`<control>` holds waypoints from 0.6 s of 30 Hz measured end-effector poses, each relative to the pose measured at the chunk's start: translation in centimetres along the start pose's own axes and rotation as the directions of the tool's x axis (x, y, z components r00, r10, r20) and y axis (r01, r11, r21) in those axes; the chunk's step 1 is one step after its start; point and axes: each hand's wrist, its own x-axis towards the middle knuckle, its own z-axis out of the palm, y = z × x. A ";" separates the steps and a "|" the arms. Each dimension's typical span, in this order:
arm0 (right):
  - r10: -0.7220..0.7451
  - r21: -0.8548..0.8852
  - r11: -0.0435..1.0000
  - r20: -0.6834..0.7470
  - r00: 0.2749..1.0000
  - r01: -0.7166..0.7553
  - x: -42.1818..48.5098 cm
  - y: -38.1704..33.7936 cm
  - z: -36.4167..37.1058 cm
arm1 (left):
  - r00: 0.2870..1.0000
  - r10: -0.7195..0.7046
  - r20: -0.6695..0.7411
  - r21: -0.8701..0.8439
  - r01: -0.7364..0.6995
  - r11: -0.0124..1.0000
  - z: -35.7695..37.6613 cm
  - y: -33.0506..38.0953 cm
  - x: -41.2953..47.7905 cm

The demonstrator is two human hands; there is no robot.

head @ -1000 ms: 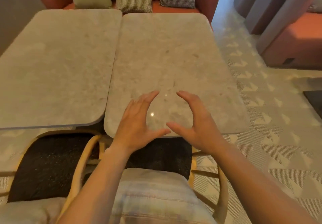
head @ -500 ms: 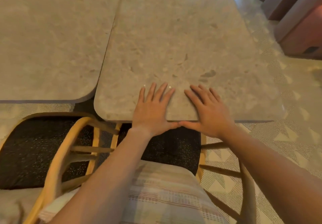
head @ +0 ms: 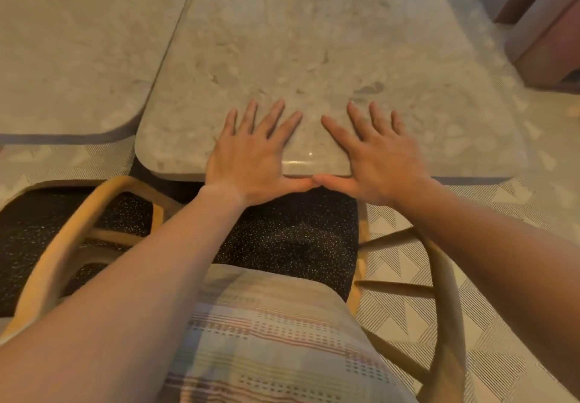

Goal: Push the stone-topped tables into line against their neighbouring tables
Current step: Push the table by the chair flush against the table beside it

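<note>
Two beige stone-topped tables stand side by side. The right table (head: 314, 42) has its near edge jutting closer to me than the near edge of the left table (head: 78, 42). A thin seam runs between their long sides. My left hand (head: 254, 155) and my right hand (head: 373, 155) lie flat on the right table's near edge, fingers spread on the top. The two thumbs run along the rim and touch tip to tip. Neither hand holds anything.
A wooden chair with a dark speckled seat (head: 292, 233) stands under my arms, a striped cushion (head: 276, 333) on its back. A second wooden chair (head: 47, 245) is at the left. Patterned carpet (head: 518, 214) lies to the right, and an upholstered seat base (head: 546, 35) stands at far right.
My hands came down from hovering with curled fingers to lying flat on the right table's near edge. My view moved closer and lower over the tables.
</note>
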 end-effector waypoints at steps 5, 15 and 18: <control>-0.006 0.003 1.000 0.003 1.000 0.006 0.2 -0.1 -0.1 | 1.000 0.006 0.014 -0.009 -0.006 1.000 0.0 -0.1 0.3; -0.008 -0.005 1.000 -0.009 1.000 0.008 1.7 0.6 -0.1 | 1.000 0.003 0.007 -0.016 -0.003 1.000 0.1 -0.7 1.9; -0.008 -0.005 1.000 -0.016 1.000 0.008 2.1 0.7 0.0 | 1.000 0.002 -0.008 -0.016 -0.003 1.000 0.4 -0.9 2.2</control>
